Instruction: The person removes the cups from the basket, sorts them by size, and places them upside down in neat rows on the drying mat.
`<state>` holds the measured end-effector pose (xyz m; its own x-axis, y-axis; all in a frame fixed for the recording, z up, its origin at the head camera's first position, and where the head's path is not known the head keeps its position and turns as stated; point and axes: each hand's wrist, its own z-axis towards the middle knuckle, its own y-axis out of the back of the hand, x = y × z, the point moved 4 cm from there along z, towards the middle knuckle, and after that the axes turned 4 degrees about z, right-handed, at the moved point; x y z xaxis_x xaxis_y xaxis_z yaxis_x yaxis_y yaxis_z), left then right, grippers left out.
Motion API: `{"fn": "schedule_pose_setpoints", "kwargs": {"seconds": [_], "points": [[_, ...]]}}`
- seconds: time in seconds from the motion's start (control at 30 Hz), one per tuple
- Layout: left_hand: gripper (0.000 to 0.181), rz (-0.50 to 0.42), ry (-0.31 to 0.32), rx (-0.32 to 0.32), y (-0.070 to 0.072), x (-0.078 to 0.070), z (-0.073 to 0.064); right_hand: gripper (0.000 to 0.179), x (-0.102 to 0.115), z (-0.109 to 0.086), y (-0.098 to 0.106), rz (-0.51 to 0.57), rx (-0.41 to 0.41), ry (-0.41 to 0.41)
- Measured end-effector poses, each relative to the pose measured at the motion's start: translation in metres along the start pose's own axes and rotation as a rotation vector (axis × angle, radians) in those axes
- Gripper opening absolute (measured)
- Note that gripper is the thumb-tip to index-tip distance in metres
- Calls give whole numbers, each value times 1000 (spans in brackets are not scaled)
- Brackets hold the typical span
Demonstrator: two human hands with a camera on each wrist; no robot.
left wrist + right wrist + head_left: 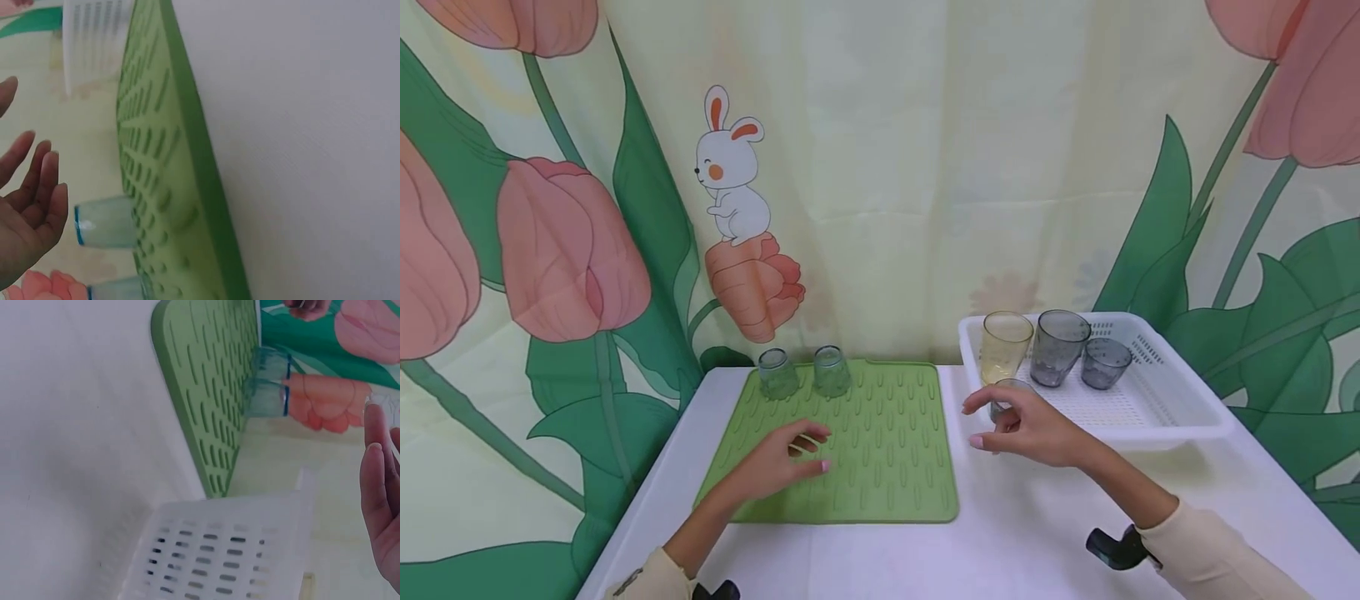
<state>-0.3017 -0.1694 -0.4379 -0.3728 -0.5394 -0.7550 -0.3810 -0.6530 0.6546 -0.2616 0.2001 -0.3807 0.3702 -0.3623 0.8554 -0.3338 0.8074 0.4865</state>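
Observation:
My left hand [778,462] hovers over the green ridged mat [887,458], its fingers loosely bent with nothing held. Two small bluish clear glasses [777,377] [832,373] stand side by side at the mat's back left, narrower end up. At the near left corner of the white basket [1187,421] is my right hand [1026,425], thumb and fingers apart. Behind it a clear glass [1015,384] in the basket is mostly hidden. The basket also holds a yellowish tumbler [1004,346], a tall grey tumbler [1058,348] and a short grey glass [1106,363].
A white-covered table [880,562] carries the mat at left and the perforated basket at right. Right behind it hangs a curtain [880,208] printed with tulips, a rabbit and a carrot.

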Motion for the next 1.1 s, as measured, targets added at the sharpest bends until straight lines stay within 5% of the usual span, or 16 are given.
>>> {"fn": "schedule_pose_setpoints", "kwargs": {"seconds": [0.3, 0.6, 1.1], "points": [[43, -5, -38, 23, -12, -31, 23, 39, -17, -6, 38, -18, -86, -55], [43, -16, -118, 53, -23, -44, 44, 53, -52, -3, 68, -71, -114, -162], [44, -12, -164, 111, -30, -73, 65, 88, -84, 2, 72, -177, 24, -414]]}}
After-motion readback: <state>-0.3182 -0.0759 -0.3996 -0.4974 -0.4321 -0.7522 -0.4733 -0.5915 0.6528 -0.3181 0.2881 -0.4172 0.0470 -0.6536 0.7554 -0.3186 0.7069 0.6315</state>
